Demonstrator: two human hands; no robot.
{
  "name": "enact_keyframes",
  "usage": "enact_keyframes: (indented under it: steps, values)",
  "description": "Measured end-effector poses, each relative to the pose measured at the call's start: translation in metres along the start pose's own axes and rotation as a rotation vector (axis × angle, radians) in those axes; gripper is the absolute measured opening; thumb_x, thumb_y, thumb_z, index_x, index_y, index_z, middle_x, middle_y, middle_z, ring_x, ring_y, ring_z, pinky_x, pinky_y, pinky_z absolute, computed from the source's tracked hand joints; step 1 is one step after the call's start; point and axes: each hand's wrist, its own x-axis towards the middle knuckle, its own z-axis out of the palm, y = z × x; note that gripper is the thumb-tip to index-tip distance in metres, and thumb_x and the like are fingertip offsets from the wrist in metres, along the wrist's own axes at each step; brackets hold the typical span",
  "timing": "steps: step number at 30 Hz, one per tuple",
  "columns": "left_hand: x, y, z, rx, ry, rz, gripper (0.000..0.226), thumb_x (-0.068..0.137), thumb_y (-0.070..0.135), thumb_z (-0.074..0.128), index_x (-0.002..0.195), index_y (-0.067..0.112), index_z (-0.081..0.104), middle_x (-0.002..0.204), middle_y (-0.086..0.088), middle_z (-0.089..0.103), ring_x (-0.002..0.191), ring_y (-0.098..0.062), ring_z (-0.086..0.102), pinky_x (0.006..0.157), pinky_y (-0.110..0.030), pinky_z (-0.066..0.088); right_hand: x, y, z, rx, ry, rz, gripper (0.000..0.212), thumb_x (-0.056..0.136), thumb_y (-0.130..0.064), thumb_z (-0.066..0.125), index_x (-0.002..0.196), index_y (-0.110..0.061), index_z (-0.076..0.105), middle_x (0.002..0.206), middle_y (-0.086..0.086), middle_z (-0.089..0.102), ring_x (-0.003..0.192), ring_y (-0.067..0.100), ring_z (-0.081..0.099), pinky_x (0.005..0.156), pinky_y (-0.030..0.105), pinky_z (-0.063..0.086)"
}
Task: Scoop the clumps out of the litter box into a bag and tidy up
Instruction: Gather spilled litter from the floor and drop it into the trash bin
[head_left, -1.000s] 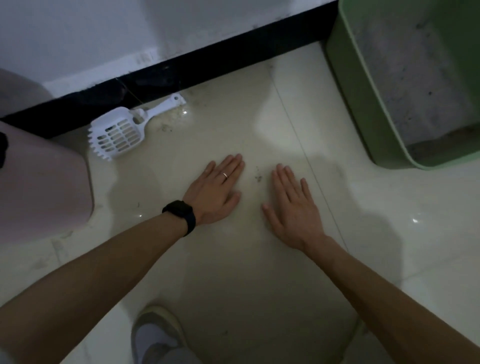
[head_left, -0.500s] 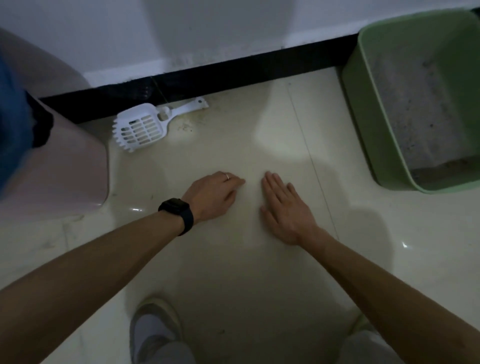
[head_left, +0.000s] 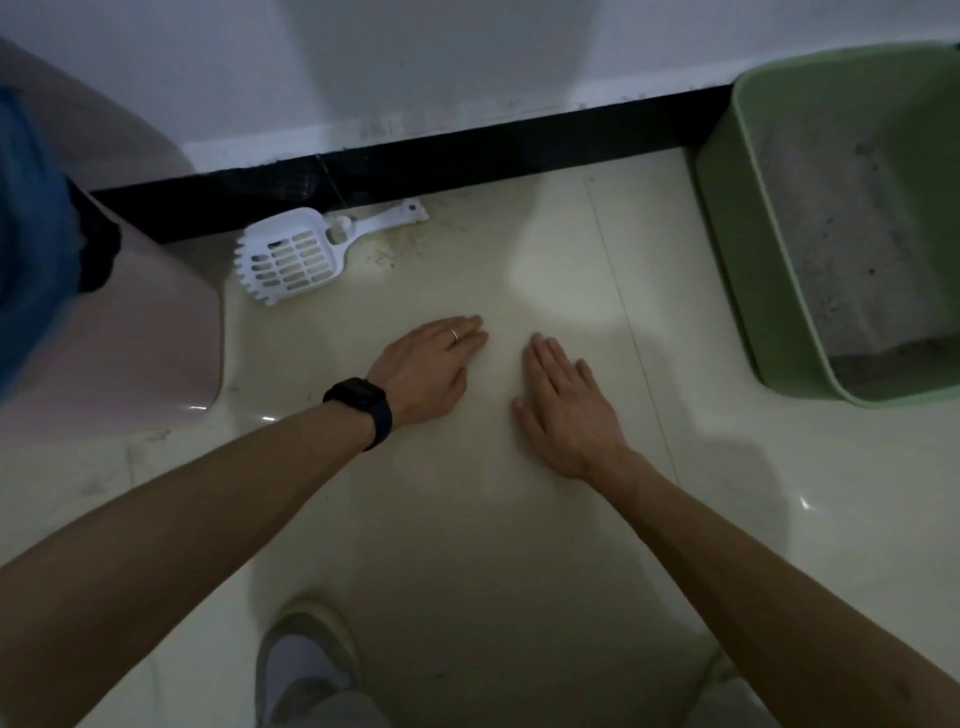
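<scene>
Litter box (head_left: 737, 270) untouched, left hand (head_left: 426, 369) and right hand (head_left: 566, 410) both flat on the floor tile (head_left: 467, 519), fingers straight, holding nothing, black watch (head_left: 363, 410) on the left wrist, white scoop (head_left: 291, 260) lying up-left by the baseboard (head_left: 519, 150), box itself well off right near that same baseboard, grey litter (head_left: 841, 249) inside

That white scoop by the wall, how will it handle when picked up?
The scoop looks like thin slotted plastic, so probably light and fairly stiff. Its slim handle may flex under load. It lies flat, so it is unlikely to roll.
</scene>
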Motion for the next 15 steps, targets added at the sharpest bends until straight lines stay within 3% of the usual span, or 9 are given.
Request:
enact_keyframes:
  steps: [4, 7, 10, 13, 15]
  values:
    - [0.006, 0.010, -0.001, -0.216, 0.039, -0.155, 0.056, 0.096, 0.019, 0.047, 0.151, 0.019, 0.037, 0.158, 0.003, 0.032, 0.143, -0.015, 0.029, 0.115, -0.031, 0.030, -0.023, 0.009, 0.003, 0.083, 0.143, -0.054, 0.063, 0.102, -0.045, 0.035, 0.155, -0.012, 0.024, 0.163, 0.004, 0.019, 0.150, 0.016, 0.013, 0.122, 0.040, 0.017]
    - [0.010, 0.023, -0.007, -0.421, 0.041, -0.252, 0.055, 0.097, 0.016, 0.048, 0.151, 0.015, 0.037, 0.155, -0.003, 0.037, 0.141, -0.018, 0.034, 0.116, -0.024, 0.024, -0.024, 0.016, -0.008, 0.198, 0.324, 0.117, 0.063, 0.097, -0.040, 0.050, 0.150, -0.011, 0.034, 0.156, 0.006, 0.034, 0.144, 0.022, 0.029, 0.119, 0.033, 0.024]
    - [0.012, 0.030, -0.015, -0.541, 0.029, -0.317, 0.054, 0.097, 0.015, 0.049, 0.150, 0.015, 0.038, 0.153, -0.005, 0.040, 0.139, -0.018, 0.038, 0.111, -0.018, 0.023, -0.019, 0.020, -0.012, 0.124, 0.250, 0.254, 0.077, 0.091, -0.054, 0.053, 0.151, -0.012, 0.030, 0.153, 0.009, 0.033, 0.140, 0.026, 0.028, 0.116, 0.036, 0.027]
    - [0.015, 0.032, -0.021, -0.701, 0.053, -0.426, 0.048, 0.096, 0.017, 0.051, 0.144, 0.019, 0.048, 0.145, 0.003, 0.050, 0.132, -0.012, 0.046, 0.105, -0.012, 0.027, -0.014, 0.015, -0.007, 0.043, 0.168, 0.229, 0.085, 0.082, -0.070, 0.053, 0.147, -0.019, 0.034, 0.148, 0.006, 0.034, 0.133, 0.027, 0.032, 0.108, 0.039, 0.037]
    - [0.019, 0.031, -0.027, -0.907, 0.045, -0.574, 0.039, 0.094, 0.024, 0.056, 0.132, 0.022, 0.061, 0.134, 0.007, 0.060, 0.122, -0.010, 0.054, 0.105, -0.017, 0.035, -0.012, 0.007, -0.002, 0.068, 0.182, 0.179, 0.082, 0.080, -0.068, 0.060, 0.142, -0.018, 0.043, 0.142, 0.006, 0.039, 0.126, 0.026, 0.038, 0.103, 0.039, 0.043]
